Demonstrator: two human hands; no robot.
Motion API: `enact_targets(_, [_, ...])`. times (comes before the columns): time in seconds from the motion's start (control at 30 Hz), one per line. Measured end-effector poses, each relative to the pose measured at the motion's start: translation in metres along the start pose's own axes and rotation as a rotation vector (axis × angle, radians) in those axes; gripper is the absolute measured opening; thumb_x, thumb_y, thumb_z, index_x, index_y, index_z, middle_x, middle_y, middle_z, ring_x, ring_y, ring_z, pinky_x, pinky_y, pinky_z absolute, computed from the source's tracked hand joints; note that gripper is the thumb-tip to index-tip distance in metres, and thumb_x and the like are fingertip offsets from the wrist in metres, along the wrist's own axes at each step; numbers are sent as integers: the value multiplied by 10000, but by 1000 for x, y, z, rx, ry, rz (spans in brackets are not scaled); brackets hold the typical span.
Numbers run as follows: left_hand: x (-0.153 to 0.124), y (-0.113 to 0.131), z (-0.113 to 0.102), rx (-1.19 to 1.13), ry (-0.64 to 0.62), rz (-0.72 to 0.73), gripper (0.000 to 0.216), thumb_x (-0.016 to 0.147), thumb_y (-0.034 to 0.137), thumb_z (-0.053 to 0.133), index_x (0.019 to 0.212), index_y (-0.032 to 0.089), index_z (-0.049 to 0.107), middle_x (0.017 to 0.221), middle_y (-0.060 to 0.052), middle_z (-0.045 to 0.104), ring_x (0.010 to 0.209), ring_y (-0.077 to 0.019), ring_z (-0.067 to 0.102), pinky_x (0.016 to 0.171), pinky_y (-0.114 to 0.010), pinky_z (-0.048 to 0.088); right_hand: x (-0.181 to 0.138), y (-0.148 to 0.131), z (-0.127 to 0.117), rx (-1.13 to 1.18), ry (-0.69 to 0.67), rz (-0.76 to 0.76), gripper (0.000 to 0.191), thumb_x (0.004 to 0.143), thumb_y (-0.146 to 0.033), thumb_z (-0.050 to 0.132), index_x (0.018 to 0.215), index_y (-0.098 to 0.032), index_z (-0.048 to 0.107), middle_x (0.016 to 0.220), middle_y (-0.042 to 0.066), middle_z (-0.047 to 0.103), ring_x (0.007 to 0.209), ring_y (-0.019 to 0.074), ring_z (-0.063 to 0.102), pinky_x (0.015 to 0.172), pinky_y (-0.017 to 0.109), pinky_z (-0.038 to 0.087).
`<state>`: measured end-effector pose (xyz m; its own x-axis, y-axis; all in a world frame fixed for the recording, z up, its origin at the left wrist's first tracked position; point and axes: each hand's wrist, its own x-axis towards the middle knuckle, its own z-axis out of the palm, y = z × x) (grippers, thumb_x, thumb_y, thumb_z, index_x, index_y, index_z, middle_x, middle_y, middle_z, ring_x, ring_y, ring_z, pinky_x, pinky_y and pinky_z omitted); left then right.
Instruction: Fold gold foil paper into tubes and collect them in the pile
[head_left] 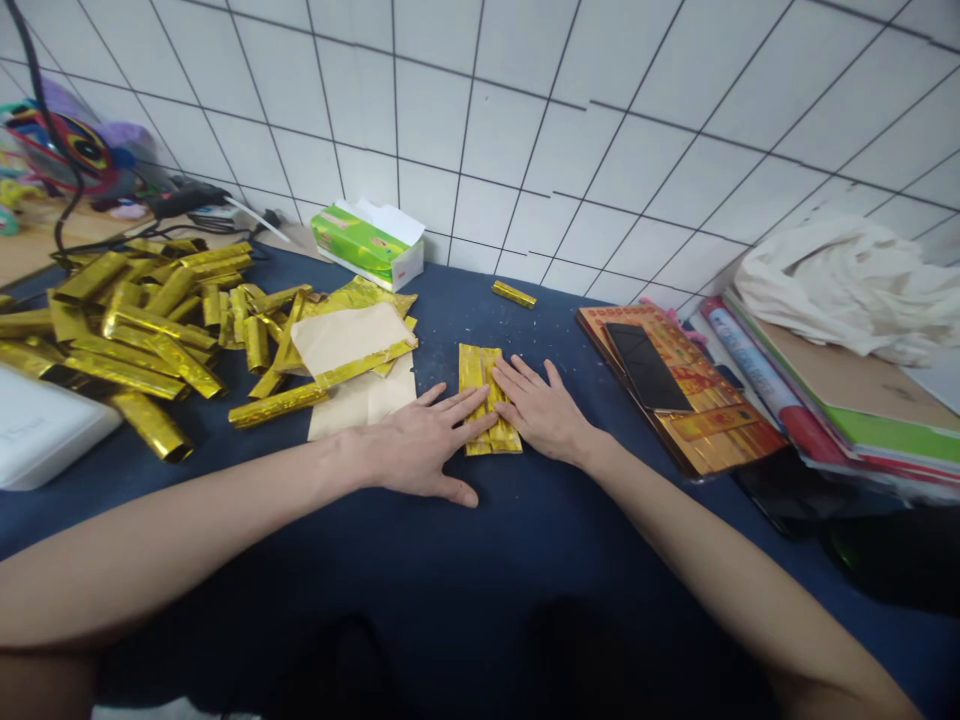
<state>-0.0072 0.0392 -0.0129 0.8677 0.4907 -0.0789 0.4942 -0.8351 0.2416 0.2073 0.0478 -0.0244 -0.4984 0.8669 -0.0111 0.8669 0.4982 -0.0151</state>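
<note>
A flat folded piece of shiny gold paper (477, 370) lies on the dark blue table in front of me. My left hand (424, 440) is spread out, its fingertips resting on the left and lower part of the gold paper and the thumb apart. My right hand (544, 410) lies flat from the other side, fingers stretched over the paper's right edge. To the left are sheets of beige and gold paper (349, 340), with a long rolled gold tube (277, 405) across them. The parts of the folded paper under my fingers are hidden.
Many rolled gold paper tubes (150, 330) are heaped at left beside a white box (45, 430). A green tissue box (367, 240) and a small gold roll (514, 293) sit near the tiled wall. At right, a phone (646, 367) lies on an orange-gold booklet (720, 425).
</note>
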Motion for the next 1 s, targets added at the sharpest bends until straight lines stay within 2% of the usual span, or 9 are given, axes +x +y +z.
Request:
enact_targets(0.2, [0,-2,-7,-41,-45,7,908,707,733,370,1413,206,150,1475,-129,102,1357,-258,116,1081,-447,66,-4,7,-7,99,46,-56,497,903,-438,268,1331,-206,366,1426,57,322,1330,244,233,1039,573,183])
enact_targets(0.3, [0,-2,-9,-73,-42,3,901,707,737,363,1410,212,162,1481,-118,65,1355,-269,123,1078,-454,62,-15,10,-15,160,124,-122,378,880,-310,379,1229,-208,485,1379,56,408,1307,201,293,1050,486,240])
enact_targets(0.4, [0,-2,-10,-92,-49,7,894,708,733,369,1407,211,175,1484,-98,85,1357,-269,117,1076,-454,52,-31,10,-20,152,137,-231,337,816,-149,431,1124,-208,558,1329,56,475,1289,199,327,1046,475,259])
enact_targets(0.5, [1,-3,-13,-105,-76,1,874,724,710,380,1404,197,185,1472,-89,175,1355,-258,130,1074,-446,69,-42,6,-18,115,177,-309,330,785,-100,454,1077,-187,581,1285,88,511,1265,229,362,1027,493,288])
enact_targets(0.6, [2,-4,-15,-112,-66,-10,886,728,688,411,1407,174,166,1455,-105,235,1345,-255,172,1071,-426,92,-44,3,-12,73,278,-346,289,795,-111,469,1043,-180,602,1228,120,541,1221,243,413,1013,509,305])
enact_targets(0.77, [3,-5,-16,-99,-56,4,838,733,676,423,1390,192,232,1451,-100,247,1339,-256,192,1064,-407,102,-40,4,-3,122,373,-443,235,815,-116,475,980,-195,623,1105,85,623,1106,207,519,998,483,344])
enact_targets(1.0, [4,-6,-17,-91,-41,12,760,751,631,454,1362,204,304,1435,-86,293,1324,-251,235,1050,-412,129,-35,5,0,430,392,-375,194,842,-117,451,895,-183,626,956,66,673,927,155,600,921,401,430])
